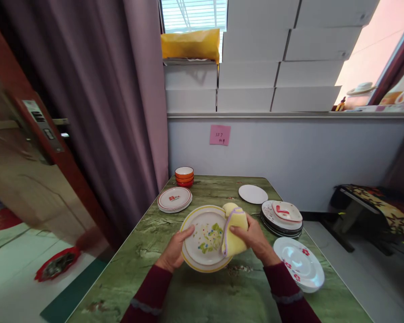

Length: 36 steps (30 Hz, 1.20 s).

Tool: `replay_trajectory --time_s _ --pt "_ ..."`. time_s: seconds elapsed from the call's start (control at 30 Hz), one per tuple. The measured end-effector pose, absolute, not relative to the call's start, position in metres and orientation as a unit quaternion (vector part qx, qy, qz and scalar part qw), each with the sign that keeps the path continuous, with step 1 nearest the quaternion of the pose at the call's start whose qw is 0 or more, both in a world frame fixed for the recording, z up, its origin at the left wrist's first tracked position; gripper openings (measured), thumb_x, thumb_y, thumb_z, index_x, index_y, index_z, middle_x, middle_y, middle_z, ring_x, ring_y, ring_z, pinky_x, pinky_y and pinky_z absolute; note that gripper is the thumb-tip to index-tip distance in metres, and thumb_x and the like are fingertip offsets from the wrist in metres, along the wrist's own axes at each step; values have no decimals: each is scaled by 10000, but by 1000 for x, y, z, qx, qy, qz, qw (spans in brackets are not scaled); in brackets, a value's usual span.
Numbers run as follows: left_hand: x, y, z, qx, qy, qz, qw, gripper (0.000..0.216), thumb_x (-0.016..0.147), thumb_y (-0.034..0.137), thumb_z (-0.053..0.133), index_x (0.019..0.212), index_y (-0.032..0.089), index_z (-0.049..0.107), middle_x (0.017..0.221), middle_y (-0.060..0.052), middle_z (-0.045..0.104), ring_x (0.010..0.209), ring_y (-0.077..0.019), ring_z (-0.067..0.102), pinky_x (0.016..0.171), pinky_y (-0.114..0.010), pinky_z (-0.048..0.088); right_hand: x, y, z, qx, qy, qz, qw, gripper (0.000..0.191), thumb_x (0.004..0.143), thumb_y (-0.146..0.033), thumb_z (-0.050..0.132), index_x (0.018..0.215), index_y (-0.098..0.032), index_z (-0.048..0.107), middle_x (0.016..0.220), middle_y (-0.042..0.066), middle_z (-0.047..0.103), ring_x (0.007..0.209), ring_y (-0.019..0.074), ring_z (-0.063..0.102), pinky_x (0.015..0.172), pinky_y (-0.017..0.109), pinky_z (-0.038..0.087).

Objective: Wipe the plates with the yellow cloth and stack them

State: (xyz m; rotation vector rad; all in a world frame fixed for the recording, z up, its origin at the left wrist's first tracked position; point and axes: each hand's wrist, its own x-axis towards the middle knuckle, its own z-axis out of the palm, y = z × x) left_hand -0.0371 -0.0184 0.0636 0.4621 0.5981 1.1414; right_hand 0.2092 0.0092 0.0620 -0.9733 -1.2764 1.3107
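My left hand (175,251) grips the left rim of a cream plate (204,235) with a yellow edge and a flower pattern, held tilted above the green table (195,296). My right hand (254,240) is closed on a folded yellow cloth (234,231) that presses on the plate's right side and covers part of its rim. Both sleeves are dark red.
On the table stand a stack of red-rimmed plates (174,199), orange bowls (184,176), a plain white plate (252,194), a dark-edged stack topped by a red-patterned dish (283,217) and white flowered plates (299,264). Curtain and door at left, white boxes behind.
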Motion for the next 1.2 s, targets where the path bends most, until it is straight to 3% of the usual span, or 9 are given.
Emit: replay_trajectory --time_s 0.1,0.3,0.57,0.73,0.9,1.07,1.2 --pt "-35 -17 70 222 276 524 774 499 906 85 577 1404 102 541 1175 -185 724 1146 -325 658 1101 -498 434 211 12 69 -384 -522 581 492 584 571 -352 887 1075 -179 647 891 31 731 746 209 659 669 330 554" --pt "-17 -9 74 180 248 566 765 543 924 137 566 1458 102 473 1232 -190 696 1193 -335 628 1109 -519 425 195 14 70 -322 -383 660 560 591 561 -345 899 1070 -166 659 978 62 748 835 253 705 770 404 586" --pt "15 -3 85 103 203 652 723 541 966 231 500 1497 156 433 1307 -147 664 1283 -318 569 1141 -536 383 163 4 74 -311 -241 615 683 633 636 -311 852 1209 -189 612 1094 56 739 947 275 715 836 414 605" --pt "46 -7 91 42 196 738 644 496 990 371 466 1453 197 509 1318 -107 669 1298 -284 564 1147 -453 396 116 -15 67 -317 -179 573 734 689 722 -340 787 1347 -209 528 1171 62 723 1061 271 697 950 446 574" --pt "65 -19 78 40 188 704 684 582 979 540 417 1411 177 561 1356 -129 642 1311 -293 551 1145 -435 399 98 -30 64 -286 -176 595 730 702 754 -328 760 1398 -233 495 1215 55 710 1127 263 675 1027 461 531" --pt "59 -31 57 97 248 723 638 462 946 251 584 1406 221 555 1325 -83 671 1267 -232 594 1146 -385 396 126 -14 61 -341 -175 569 727 687 617 -274 835 1255 -211 588 1096 52 737 988 276 708 923 451 579" --pt "21 -31 58 136 276 676 670 378 927 262 609 1289 156 645 1182 -107 742 1127 -258 683 1056 -410 490 169 6 62 -372 -265 576 678 537 557 -277 845 1050 -191 649 963 44 744 853 275 704 786 423 598"
